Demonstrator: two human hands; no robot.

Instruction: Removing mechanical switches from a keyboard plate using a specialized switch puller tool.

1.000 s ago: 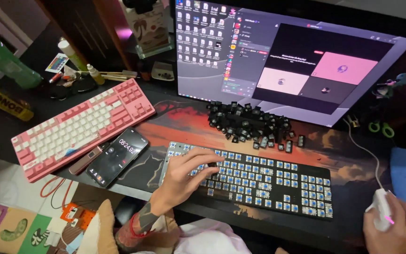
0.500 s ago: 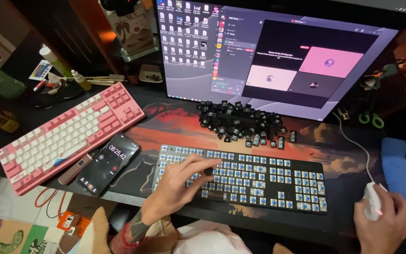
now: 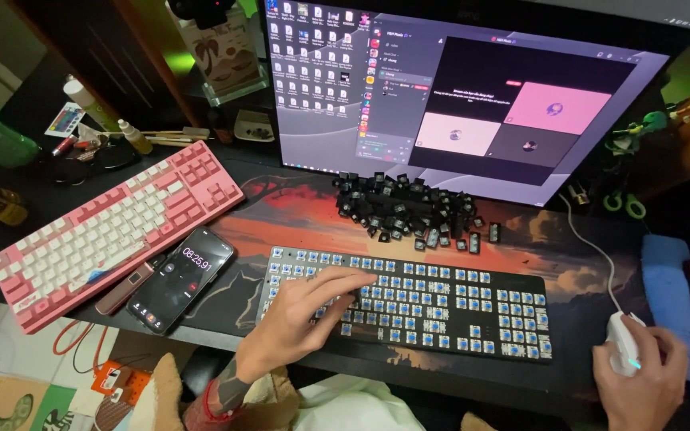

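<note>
A black keyboard (image 3: 457,307) with its keycaps off and blue switches bare lies on an orange desk mat (image 3: 297,211). My left hand (image 3: 301,315) rests flat on its left half, fingers spread over the switches, holding nothing. My right hand (image 3: 644,383) is closed over a white mouse (image 3: 623,351) at the lower right, its cable running up toward the monitor. A heap of black keycaps (image 3: 413,209) lies behind the keyboard, in front of the monitor (image 3: 457,96).
A pink and white keyboard (image 3: 113,227) lies slanted at the left. Beside it are a phone (image 3: 181,279) with a lit timer screen and a slim dark device (image 3: 125,287). Small bottles and clutter stand at the back left. A blue pad (image 3: 672,295) lies at the right.
My left hand has slid a little to the right over the bare switches. My right hand stays on the mouse. The view has shifted slightly.
</note>
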